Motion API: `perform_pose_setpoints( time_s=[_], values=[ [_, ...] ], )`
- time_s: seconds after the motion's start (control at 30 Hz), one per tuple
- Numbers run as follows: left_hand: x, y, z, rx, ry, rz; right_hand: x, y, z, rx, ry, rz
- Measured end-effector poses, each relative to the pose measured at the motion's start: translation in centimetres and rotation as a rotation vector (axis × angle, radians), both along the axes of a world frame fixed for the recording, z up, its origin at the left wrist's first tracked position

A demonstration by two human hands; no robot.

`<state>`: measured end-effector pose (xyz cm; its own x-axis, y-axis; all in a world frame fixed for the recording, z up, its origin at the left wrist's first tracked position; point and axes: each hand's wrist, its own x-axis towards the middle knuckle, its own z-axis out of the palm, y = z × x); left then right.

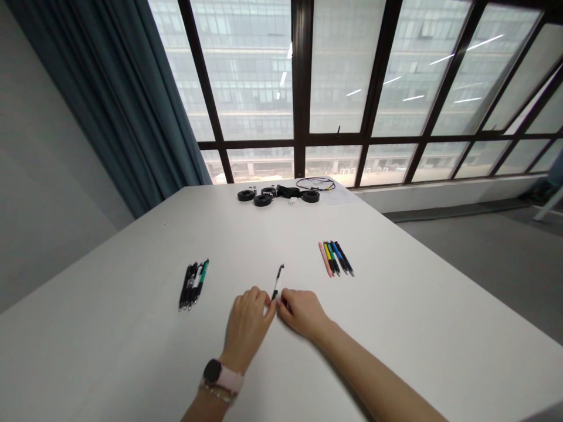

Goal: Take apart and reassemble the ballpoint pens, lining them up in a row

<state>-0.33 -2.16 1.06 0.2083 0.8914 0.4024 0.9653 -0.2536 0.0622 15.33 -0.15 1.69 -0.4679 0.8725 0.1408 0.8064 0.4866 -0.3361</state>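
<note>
Fingertips of both hands meet at the near end of a single pen (277,282) lying on the white table (132,328). I see my left hand (247,327) curled, pinching that end, a watch (214,372) on its wrist; my right hand (301,313) is curled too, touching the same end from the other side. Left of the pen lies a dark pen group (193,285), right of it a coloured pen group (336,258), both well apart. Beyond the pen, black rings (278,195) sit near the far table edge, with bare tabletop between.
</note>
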Motion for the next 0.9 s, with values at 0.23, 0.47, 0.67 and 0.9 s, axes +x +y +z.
perform_pose_setpoints(
  time_s=[0.23, 0.47, 0.67, 0.9],
  values=[
    [0.3, 0.0, -0.3, -0.054, -0.050, 0.000, 0.0, 0.0, -0.1, 0.008, 0.017, -0.025],
    [0.2, 0.1, -0.4, -0.130, -0.128, 0.018, 0.2, 0.5, -0.5, -0.003, 0.084, -0.215],
    [-0.6, 0.5, -0.4, -0.114, -0.100, 0.081, 0.4, 0.7, -0.6, -0.053, 0.128, -0.268],
    [-1.7, 0.8, -0.2, -0.116, -0.084, 0.144, 0.4, 0.7, -0.6, -0.035, 0.107, -0.226]
  ],
)
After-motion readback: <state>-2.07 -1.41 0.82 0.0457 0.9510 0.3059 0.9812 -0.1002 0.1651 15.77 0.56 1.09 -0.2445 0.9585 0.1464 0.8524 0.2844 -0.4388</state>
